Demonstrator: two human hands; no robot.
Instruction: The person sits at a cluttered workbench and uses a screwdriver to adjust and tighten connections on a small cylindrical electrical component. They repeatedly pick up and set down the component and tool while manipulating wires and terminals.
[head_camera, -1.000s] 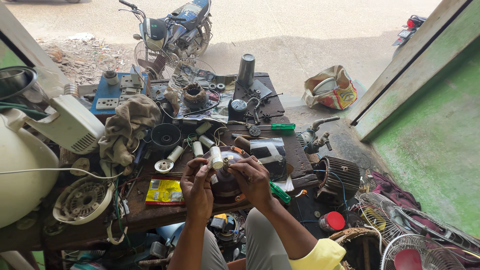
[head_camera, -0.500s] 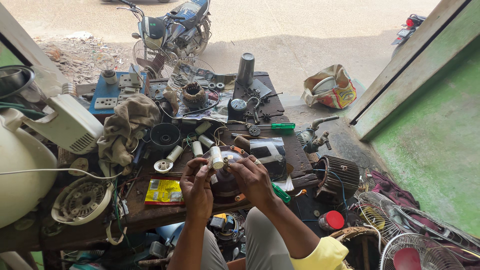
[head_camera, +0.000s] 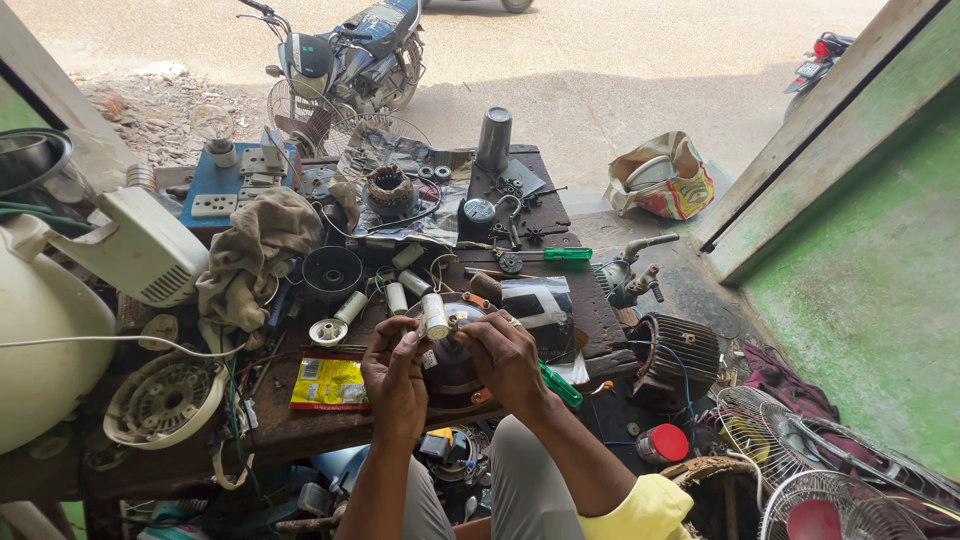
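Both my hands are raised over the front edge of a cluttered wooden workbench (head_camera: 300, 435). My left hand (head_camera: 393, 372) and my right hand (head_camera: 503, 355) together pinch a small white cylinder (head_camera: 435, 316), a capacitor-like part with short leads. Right beneath them lies a round dark fan motor housing (head_camera: 450, 372) with copper-coloured spots on its rim. A green-handled screwdriver (head_camera: 560, 385) lies just right of my right hand, partly under my wrist.
On the bench: a yellow packet (head_camera: 328, 381), a dirty cloth (head_camera: 250, 250), a black cup-shaped part (head_camera: 332, 272), white cylinders, a motor winding (head_camera: 390, 188), another green-handled screwdriver (head_camera: 548, 254). White fan parts lie left, fan grilles (head_camera: 800, 470) and a finned motor (head_camera: 678, 350) right. A motorcycle (head_camera: 345, 60) stands beyond.
Hardly anything differs: both hands stay at the same spot over the motor, with the white cylinder turned slightly between the fingers.
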